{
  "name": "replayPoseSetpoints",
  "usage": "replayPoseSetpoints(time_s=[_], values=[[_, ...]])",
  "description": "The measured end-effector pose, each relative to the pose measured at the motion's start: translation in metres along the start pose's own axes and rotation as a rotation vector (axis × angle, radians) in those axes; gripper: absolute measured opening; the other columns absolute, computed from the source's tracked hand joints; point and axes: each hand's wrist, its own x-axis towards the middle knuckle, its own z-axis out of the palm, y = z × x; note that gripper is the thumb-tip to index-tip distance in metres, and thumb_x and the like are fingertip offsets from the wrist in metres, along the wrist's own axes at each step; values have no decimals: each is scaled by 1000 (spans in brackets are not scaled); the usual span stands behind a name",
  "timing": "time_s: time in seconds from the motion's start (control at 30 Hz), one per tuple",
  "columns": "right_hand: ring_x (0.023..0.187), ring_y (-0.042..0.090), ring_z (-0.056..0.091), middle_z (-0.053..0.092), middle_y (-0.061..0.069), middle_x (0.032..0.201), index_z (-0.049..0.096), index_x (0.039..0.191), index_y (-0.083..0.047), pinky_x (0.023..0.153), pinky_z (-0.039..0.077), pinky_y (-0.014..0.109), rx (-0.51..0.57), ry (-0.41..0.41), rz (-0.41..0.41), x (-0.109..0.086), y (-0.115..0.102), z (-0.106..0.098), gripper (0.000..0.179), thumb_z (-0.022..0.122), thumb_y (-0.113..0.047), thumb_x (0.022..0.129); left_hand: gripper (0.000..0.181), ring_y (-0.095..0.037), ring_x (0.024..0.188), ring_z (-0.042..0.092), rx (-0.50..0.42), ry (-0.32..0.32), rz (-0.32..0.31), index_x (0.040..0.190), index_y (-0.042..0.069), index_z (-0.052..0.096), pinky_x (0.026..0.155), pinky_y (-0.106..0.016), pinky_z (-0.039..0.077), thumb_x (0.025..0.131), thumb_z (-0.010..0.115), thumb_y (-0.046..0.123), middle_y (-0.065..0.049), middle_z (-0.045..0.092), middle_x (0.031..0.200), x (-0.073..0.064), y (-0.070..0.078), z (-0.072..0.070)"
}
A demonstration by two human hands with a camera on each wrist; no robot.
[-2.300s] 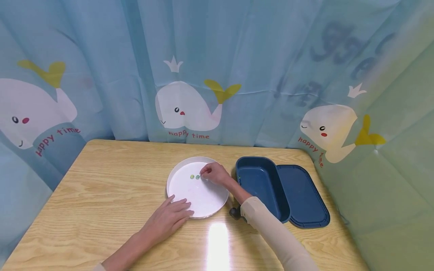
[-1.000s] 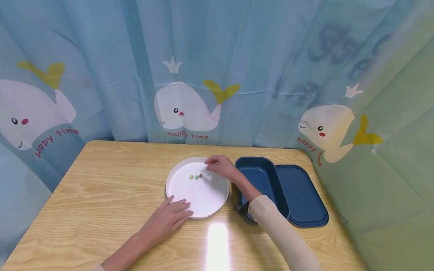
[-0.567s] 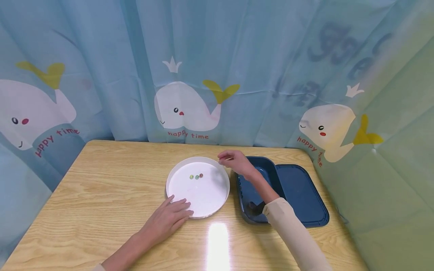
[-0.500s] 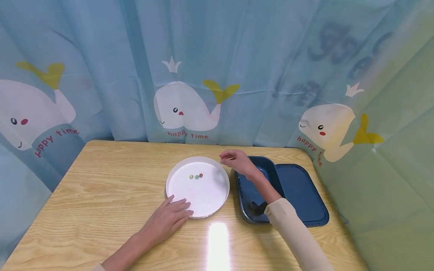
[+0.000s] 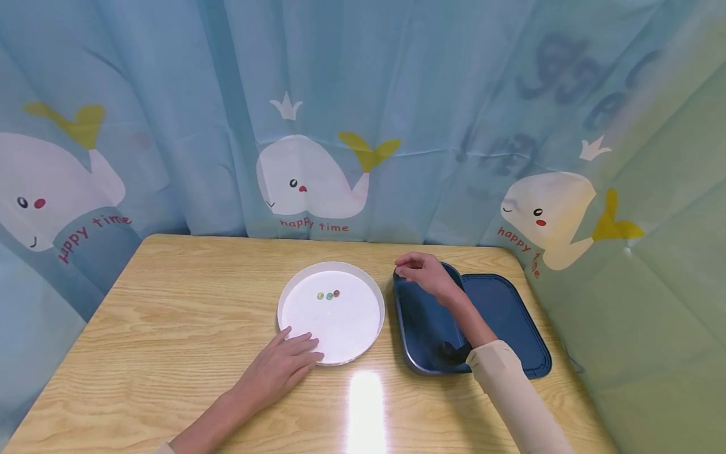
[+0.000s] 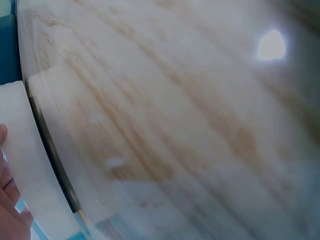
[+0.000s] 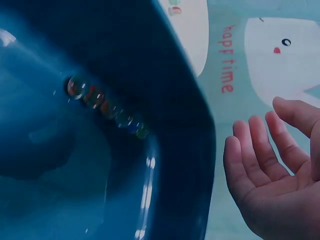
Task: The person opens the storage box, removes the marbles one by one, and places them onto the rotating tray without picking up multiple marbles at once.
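Three glass marbles (image 5: 329, 296) sit in a short row on the floor of a round white tray (image 5: 334, 337), yellowish, green and reddish. My left hand (image 5: 286, 362) rests with spread fingers on the tray's near left rim; the left wrist view catches part of this hand (image 6: 12, 215) at the white rim. Over the far left corner of a deep blue box (image 5: 422, 315) hovers my right hand (image 5: 428, 276), its fingers loosely bent and nothing between them. Several more marbles (image 7: 102, 102) line up along the box's inner wall in the right wrist view.
A flat blue lid (image 5: 507, 315) lies right of the box, partly behind the right forearm. The wooden table (image 5: 198, 302) ends at a blue curtain (image 5: 448, 113) with whale prints, behind and to the right. A bright reflection shows near the table's front.
My right hand has let go of the reddish marble beside the other two and moved right, from the tray to above the blue box. The left hand stays on the rim.
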Motion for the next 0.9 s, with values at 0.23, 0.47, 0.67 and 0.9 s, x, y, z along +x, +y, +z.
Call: replayPoseSetpoints(time_s=[0.23,0.47,0.67,0.9], values=[[112,39,60,66,20,117,62,123,7,95,51,53,-34,-1,23,-2,15,-12,29,59,-12,101,22,-26,119,62,-4,-3,-2,110,17,76,106,-58,38,88,72,17,-7,70,122,0,0,0],[106,34,63,68,17,113,64,121,5,91,54,47,-104,16,67,-3,27,-16,27,61,-11,100,22,-27,118,62,3,11,11,110,16,76,105,-59,39,88,71,17,-8,70,121,0,0,0],[103,36,62,68,16,108,63,120,7,88,55,44,-141,-8,83,-5,36,-17,26,62,-9,99,22,-27,117,63,6,20,21,110,16,76,104,-59,39,89,70,18,-8,70,121,0,0,0],[94,27,65,70,13,101,66,113,6,82,57,39,-172,-22,86,-2,47,-14,20,64,-6,96,22,-27,117,63,6,19,20,110,16,76,104,-59,39,89,70,18,-8,70,121,0,0,0]])
